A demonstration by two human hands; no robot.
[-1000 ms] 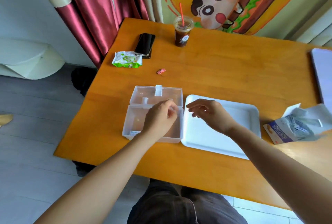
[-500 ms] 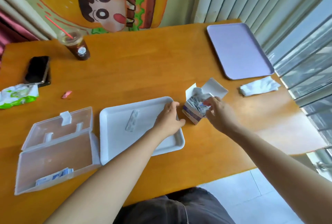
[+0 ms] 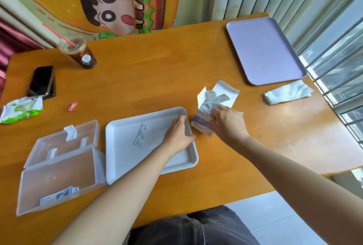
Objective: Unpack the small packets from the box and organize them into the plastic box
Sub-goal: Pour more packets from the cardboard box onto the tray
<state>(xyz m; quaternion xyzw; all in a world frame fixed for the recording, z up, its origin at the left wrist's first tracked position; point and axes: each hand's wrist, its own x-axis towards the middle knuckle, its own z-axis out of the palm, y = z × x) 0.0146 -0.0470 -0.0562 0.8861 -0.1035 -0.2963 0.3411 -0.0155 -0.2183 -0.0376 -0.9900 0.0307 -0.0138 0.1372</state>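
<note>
A small cardboard box [image 3: 202, 124] with its flaps torn open lies on the table right of centre, with several small packets [image 3: 218, 98] sticking out of its top. My right hand [image 3: 227, 122] is at the box's opening, fingers pinched on the packets there. My left hand [image 3: 179, 133] rests on the right rim of a white tray [image 3: 125, 156], fingers curled beside the box. A clear plastic box [image 3: 57, 178] with its hinged lid open sits at the left, with a few blue-and-white packets [image 3: 59, 195] in its near corner. One clear strip [image 3: 141, 134] lies on the tray.
A lilac tray [image 3: 263, 50] stands at the far right with a white crumpled wrapper [image 3: 287, 94] near it. An iced drink cup with a straw [image 3: 78, 53], a black phone [image 3: 42, 81], a green wrapper [image 3: 20, 109] and a pink scrap [image 3: 72, 106] lie at the left.
The view swung right from the plastic box to the cardboard box. Both hands left the plastic box; the right now reaches into the cardboard box, the left rests on the tray's rim.
</note>
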